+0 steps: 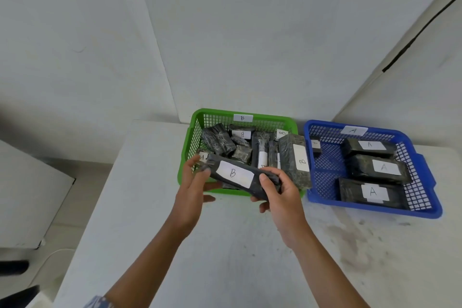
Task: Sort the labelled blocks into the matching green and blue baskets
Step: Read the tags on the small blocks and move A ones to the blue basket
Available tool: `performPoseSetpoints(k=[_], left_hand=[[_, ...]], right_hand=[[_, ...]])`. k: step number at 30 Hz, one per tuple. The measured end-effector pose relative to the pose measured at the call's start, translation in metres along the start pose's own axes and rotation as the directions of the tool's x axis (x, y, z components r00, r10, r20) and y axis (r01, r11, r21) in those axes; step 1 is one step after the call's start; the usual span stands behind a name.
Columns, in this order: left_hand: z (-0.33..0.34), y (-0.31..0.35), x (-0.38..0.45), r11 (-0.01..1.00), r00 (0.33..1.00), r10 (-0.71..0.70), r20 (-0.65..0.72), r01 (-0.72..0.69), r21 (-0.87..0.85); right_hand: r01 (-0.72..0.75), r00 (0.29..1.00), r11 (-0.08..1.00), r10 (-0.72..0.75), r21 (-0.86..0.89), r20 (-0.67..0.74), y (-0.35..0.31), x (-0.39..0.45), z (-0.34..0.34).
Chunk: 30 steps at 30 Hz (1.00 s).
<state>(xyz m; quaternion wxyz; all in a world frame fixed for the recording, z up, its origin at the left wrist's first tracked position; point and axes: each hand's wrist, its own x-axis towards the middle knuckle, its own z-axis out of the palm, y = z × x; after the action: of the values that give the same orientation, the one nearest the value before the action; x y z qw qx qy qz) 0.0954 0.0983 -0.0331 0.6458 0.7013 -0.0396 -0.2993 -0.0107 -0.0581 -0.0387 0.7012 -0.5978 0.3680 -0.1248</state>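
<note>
Two hands hold one long dark block (pixel 246 177) marked B, just over the near edge of the green basket (pixel 197 117). The left hand (pixel 193 190) and right hand (pixel 281 192) each curl around one end. Since that basket says B, it is best laid down flat inside, not in the blue basket (pixel 425 162).

Head view: looks forward-down, close over table (pixel 225 245), wall behind.

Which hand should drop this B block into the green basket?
Probably the left hand: it grips the B block's end already over the green basket, tagged B. The right hand holds the end nearer the front rim.
</note>
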Motion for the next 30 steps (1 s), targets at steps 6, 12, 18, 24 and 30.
performPoseSetpoints(k=[6, 12, 18, 24, 30], left_hand=[[0.005, -0.001, -0.001, 0.995, 0.995, -0.100, 0.018, 0.100, 0.028], [-0.004, -0.016, -0.002, 0.966, 0.988, -0.155, 0.021, 0.147, 0.214], [0.005, -0.022, 0.000, 0.942, 0.966, -0.202, 0.159, 0.147, 0.302], [0.009, -0.027, 0.010, 0.942, 0.955, -0.221, 0.200, 0.156, 0.296], [0.022, -0.023, 0.022, 0.959, 0.966, -0.209, 0.154, 0.171, 0.226]], right_hand=[[-0.035, 0.999, 0.992, 0.038, -0.124, 0.028, 0.013, -0.003, 0.001], [-0.033, 0.979, 0.916, 0.110, -0.401, 0.171, 0.037, -0.013, -0.005], [0.094, 0.978, 0.874, 0.009, -0.477, 0.211, 0.044, -0.020, -0.003], [0.040, 0.976, 0.867, 0.073, -0.496, 0.206, 0.044, -0.018, -0.007], [-0.044, 0.959, 0.878, 0.171, -0.476, 0.226, 0.037, -0.006, -0.011]])
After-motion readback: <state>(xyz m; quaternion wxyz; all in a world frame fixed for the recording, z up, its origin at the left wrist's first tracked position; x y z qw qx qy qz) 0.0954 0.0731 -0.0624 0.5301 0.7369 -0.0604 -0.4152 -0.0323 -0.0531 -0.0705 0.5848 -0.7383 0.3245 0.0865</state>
